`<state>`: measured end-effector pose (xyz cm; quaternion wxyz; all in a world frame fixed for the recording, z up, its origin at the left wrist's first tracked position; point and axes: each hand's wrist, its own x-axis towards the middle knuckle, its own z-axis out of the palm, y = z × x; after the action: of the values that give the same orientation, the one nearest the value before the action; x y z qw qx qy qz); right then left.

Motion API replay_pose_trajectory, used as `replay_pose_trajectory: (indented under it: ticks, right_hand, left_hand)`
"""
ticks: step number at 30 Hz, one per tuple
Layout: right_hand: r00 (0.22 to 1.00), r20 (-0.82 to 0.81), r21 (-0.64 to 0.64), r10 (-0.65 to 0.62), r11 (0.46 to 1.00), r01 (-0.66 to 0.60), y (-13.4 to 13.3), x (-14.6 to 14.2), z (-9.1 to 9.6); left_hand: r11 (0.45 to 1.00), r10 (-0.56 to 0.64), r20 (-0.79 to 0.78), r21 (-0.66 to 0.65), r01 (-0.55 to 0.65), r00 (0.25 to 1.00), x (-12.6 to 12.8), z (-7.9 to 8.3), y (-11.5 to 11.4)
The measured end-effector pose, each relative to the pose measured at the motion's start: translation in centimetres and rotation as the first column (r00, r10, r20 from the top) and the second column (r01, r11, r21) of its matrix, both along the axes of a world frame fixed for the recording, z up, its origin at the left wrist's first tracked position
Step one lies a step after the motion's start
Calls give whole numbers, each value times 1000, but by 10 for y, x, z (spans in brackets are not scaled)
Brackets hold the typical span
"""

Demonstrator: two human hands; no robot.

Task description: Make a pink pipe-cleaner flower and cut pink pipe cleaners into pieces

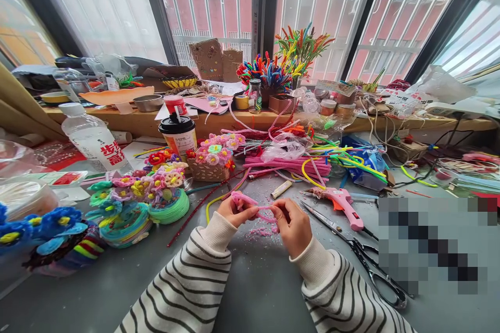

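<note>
Between both hands, over the grey table, is a pink pipe cleaner [264, 208]. My left hand [237, 213] is closed around its bent, looped part, which sticks up above the fingers. My right hand [291, 222] pinches the strand on the other side with thumb and forefinger. Pink fuzz clippings [262, 231] lie scattered on the table beneath. Right of my right hand rest scissors [361, 250] with black handles and a pink hot glue gun [339, 204]. A bundle of pink pipe cleaners [287, 166] lies beyond the hands.
Fuzzy flower bundles [136, 197] stand at the left, near a water bottle [94, 138]. Behind them are a lidded cup [177, 134] and a box of pink flowers [211, 166]. Colourful pipe cleaners [269, 75] stand on the windowsill. A patch at the right is pixelated.
</note>
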<state>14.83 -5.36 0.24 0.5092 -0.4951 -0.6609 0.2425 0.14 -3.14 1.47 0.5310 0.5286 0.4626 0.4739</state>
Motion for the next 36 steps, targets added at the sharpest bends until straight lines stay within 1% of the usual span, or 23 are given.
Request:
replay_pose_trajectory:
  ticks: [1, 3, 6, 8, 10, 14, 17, 20, 24, 28, 32, 36]
  right_hand:
    - [1000, 8, 10, 2, 1000, -2, 0, 1, 1]
    - [999, 18, -10, 40, 999, -40, 2, 3, 2]
    - [993, 65, -30, 100, 995, -98, 4, 7, 3]
    - [986, 120, 8, 112, 993, -114, 6, 8, 4]
    - [980, 161, 60, 116, 990, -127, 6, 9, 5]
    - [981, 165, 118, 105, 985, -125, 5, 8, 3]
    - [982, 162, 97, 93, 989, -110, 4, 7, 2]
    - [984, 156, 57, 88, 994, -98, 4, 8, 3]
    - [979, 148, 13, 138, 990, -141, 3, 8, 6]
    - [967, 166, -14, 192, 981, -192, 2, 7, 8]
    - [951, 218, -19, 218, 976, -219, 2, 7, 5]
    - [951, 201, -19, 235, 972, -236, 5, 9, 2]
  left_hand:
    - [1000, 3, 8, 1, -3, 1000, 0, -1, 0]
    - [999, 26, 24, 37, -27, 999, -2, -2, 0]
    - [988, 55, 35, 145, -59, 998, -2, -3, -1]
    - [979, 46, 26, 197, -50, 999, -2, -4, -2]
    - [975, 36, 20, 220, -40, 999, -1, -5, -2]
    - [967, 9, 10, 253, -11, 1000, -1, -10, 0]
    - [964, -37, 13, 266, 32, 999, -2, -12, 2]
    - [964, -46, 20, 262, 39, 999, -4, -11, 2]
    - [958, -33, -10, 283, 34, 999, -5, -7, 0]
    - [950, 8, -61, 312, 11, 998, -5, -8, 0]
    - [940, 59, -71, 340, -31, 996, -5, -11, 2]
    - [933, 126, -165, 356, -60, 978, -8, -8, 1]
